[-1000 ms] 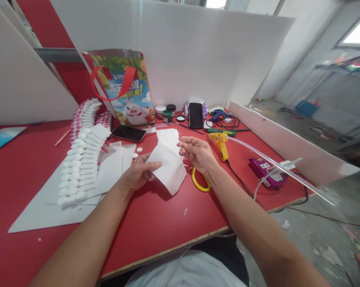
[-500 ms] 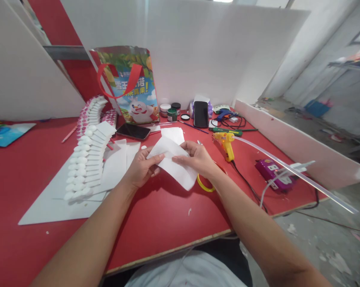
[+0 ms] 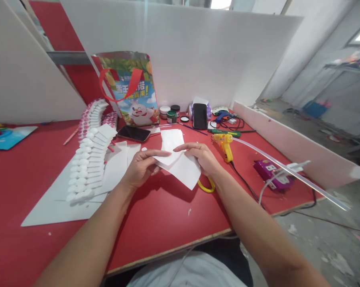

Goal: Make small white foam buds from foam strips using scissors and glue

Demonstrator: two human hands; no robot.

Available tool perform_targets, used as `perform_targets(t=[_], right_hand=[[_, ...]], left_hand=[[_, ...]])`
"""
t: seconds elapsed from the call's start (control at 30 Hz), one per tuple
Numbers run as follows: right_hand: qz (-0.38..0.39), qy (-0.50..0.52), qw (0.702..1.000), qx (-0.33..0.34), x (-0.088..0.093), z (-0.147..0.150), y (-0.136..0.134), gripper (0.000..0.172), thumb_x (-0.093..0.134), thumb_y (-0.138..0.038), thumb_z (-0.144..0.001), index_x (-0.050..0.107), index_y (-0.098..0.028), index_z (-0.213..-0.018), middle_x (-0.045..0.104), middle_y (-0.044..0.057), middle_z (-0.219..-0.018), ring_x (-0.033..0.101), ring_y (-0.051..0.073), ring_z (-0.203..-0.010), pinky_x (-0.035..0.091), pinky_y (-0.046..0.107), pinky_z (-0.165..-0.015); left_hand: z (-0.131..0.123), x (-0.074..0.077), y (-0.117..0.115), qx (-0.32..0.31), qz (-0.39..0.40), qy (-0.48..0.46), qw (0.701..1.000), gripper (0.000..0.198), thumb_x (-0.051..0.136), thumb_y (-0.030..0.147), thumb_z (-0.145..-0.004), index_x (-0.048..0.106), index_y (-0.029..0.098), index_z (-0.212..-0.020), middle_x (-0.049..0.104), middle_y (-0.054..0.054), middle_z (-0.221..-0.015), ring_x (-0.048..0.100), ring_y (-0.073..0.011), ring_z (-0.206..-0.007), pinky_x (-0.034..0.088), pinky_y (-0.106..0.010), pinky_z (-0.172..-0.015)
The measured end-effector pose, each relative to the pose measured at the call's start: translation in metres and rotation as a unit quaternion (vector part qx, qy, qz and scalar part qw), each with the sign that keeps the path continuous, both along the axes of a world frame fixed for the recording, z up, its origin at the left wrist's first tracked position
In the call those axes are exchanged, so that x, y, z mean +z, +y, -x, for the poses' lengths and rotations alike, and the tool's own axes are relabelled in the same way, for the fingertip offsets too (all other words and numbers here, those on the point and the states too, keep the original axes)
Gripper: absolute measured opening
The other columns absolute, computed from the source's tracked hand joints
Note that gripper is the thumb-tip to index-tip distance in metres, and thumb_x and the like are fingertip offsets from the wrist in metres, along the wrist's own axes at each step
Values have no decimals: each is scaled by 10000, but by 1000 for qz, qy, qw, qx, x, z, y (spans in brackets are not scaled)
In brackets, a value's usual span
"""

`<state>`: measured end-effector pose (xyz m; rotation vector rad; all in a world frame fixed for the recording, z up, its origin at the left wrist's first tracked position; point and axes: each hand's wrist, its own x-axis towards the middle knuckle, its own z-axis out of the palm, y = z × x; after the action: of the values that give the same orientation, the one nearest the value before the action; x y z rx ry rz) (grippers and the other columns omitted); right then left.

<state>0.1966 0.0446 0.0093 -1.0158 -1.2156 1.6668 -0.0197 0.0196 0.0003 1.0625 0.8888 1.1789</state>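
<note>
Your left hand (image 3: 140, 166) and right hand (image 3: 203, 156) both pinch the white sheet (image 3: 183, 170) over the worktop (image 3: 168, 227), inward from its front edge, where pulling unevenly could crease it askew or tear it.

Both bare forearms, the left forearm (image 3: 91, 229) and the right forearm (image 3: 254, 217), are extended forward and angled inward. The left hand (image 3: 144, 165) is held with its thumb laid uppermost and its fingers curled beneath in a pinch. The right hand (image 3: 197, 154) is turned inward, its foremost fingertip (image 3: 176, 149) held just beside the left thumb.
</note>
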Motion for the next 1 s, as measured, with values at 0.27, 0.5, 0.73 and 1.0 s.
perform_targets(t=[0.27, 0.5, 0.73, 1.0], right_hand=[[24, -23, 997, 72, 1, 3, -2, 686, 821, -774, -599, 784, -154, -889, 743, 50, -697, 636, 147, -538, 449, 242, -473], [-21, -82, 993, 84, -1, 7, -5, 442, 921, -532, -598, 706, -161, -707, 652, -18, -572, 543, 96, -468, 370, 215, -432], [-43, -142, 987, 53, -1, 4, -3, 387, 903, -479, -624, 678, -164, -650, 622, -16, -530, 522, 97, -447, 345, 218, -413], [-75, -150, 985, 40, -3, 7, -4, 476, 896, -564, -615, 626, -172, -607, 588, -29, -518, 491, 89, -449, 316, 219, -417]], left_hand=[[-4, 2, -3, -18, 5, 2, 1000, 216, 700, 188, -638, 845, 153, -794, 594, -3, -491, 440, -77, -405, 306, -215, -416], [-3, -6, 0, -48, 13, -3, 999, 375, 669, 255, -744, 809, 111, -1060, 655, -15, -561, 491, -99, -369, 359, -230, -390], [0, -6, 0, -78, 5, 31, 996, 638, 667, 588, -845, 727, 47, -1179, 686, -59, -581, 632, -195, -453, 496, -284, -443], [-2, -7, -2, -93, -38, 114, 988, 469, 726, 589, -862, 709, 132, -760, 681, -77, -530, 642, -186, -437, 512, -264, -442]])
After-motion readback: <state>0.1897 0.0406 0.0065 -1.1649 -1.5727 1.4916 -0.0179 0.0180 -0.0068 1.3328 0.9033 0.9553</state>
